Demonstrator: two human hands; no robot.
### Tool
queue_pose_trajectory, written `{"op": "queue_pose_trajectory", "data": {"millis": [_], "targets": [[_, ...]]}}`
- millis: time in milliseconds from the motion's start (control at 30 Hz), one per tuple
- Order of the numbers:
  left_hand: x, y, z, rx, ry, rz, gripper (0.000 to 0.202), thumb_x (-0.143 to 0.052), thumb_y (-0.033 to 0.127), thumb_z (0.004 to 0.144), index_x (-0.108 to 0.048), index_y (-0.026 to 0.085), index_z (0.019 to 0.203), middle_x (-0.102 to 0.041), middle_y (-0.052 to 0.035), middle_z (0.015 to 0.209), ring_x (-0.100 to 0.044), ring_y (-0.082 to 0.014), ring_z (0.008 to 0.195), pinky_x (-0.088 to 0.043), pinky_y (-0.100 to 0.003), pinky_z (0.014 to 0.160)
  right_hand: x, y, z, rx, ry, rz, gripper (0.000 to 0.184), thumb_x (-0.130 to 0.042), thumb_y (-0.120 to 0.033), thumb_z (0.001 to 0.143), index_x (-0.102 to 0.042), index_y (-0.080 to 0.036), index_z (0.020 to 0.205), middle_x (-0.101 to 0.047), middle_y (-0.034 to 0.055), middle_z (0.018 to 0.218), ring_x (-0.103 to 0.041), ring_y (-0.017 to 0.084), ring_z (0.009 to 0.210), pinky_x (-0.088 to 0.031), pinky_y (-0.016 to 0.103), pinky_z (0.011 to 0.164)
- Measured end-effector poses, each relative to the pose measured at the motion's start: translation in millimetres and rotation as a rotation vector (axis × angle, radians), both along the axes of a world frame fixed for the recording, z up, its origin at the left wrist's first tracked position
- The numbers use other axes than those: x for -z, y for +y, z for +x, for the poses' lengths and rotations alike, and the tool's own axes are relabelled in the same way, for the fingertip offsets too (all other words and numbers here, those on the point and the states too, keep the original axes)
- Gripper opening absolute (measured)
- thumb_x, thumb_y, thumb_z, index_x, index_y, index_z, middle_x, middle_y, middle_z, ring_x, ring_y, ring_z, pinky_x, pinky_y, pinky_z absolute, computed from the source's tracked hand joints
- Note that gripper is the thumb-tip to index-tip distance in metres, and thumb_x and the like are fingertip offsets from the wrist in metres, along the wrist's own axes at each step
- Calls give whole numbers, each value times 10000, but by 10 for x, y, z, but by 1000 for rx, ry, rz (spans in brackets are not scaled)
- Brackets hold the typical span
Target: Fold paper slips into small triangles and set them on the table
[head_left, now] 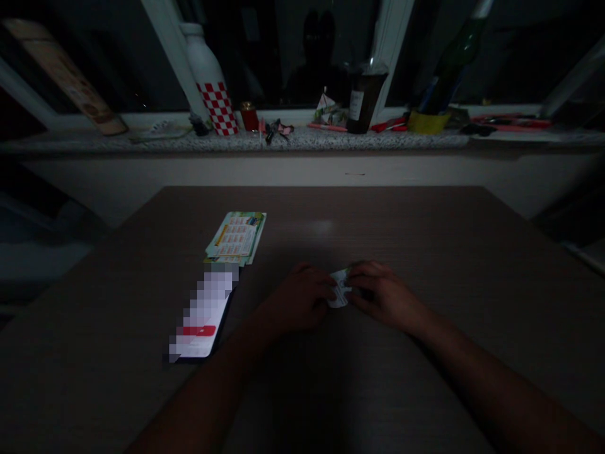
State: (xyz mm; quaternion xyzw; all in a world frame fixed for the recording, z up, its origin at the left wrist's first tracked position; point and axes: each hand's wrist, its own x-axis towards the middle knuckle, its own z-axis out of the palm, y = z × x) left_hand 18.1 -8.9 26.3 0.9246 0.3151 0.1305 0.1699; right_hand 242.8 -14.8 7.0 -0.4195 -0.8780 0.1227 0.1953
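Note:
A small piece of printed paper (339, 291) lies on the wooden table between my two hands. My left hand (305, 295) has its fingers on the paper's left side. Bent over the right edge of the same paper is my right hand (378, 291), its thumb and fingers close together there. Parts of the paper are covered by the fingers, and its print is too dim to read. To the left of my left hand lie a stack of printed sheets (236, 236) and a lit phone (203, 315) with a blurred screen.
Beyond the table (401, 217), a granite windowsill (302, 142) holds a red-and-white checkered bottle (218, 101), a small red jar (249, 118), a dark plastic cup (362, 104), a green bottle (454, 63) and a tall peach-coloured container (70, 82). The room is dim.

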Motion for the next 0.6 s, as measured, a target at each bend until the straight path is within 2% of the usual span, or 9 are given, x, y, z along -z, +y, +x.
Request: {"op": "queue_pose_trajectory", "data": {"millis": [133, 267, 467, 600], "targets": [[-27, 9, -15, 19, 0, -22, 225, -508, 160, 823, -656, 237, 974, -646, -21, 1076, -541, -176, 1061, -290, -378, 998, 27, -3, -18, 42, 25, -19, 188, -631, -298, 802, -689, -245, 973, -625, 64, 1031, -538, 238, 1015, -410, 406, 893], [-39, 28, -10, -16, 7, -9, 198, -479, 181, 864, -646, 205, 968, -635, -30, 1003, -549, -165, 976, -335, -342, 946, 36, -26, -48, 86, 36, -28, 206, -640, -292, 789, -684, -252, 986, -626, 61, 1042, -540, 243, 1011, -404, 412, 887], [44, 93, 23, -117, 71, 37, 179, -462, 263, 892, -615, 171, 901, -599, -43, 921, -532, -182, 901, -393, -331, 844, 16, -46, -66, 106, 34, -34, 184, -634, -302, 795, -686, -252, 964, -616, 55, 1059, -536, 238, 1013, -400, 405, 885], [91, 81, 91, -184, 126, 104, 221, -410, 273, 915, -592, 161, 860, -582, -50, 904, -519, -188, 891, -396, -338, 835, 14, -42, -64, 103, 33, -49, 185, -623, -274, 799, -685, -254, 972, -619, 54, 1051, -537, 239, 1013, -401, 405, 883]]}}
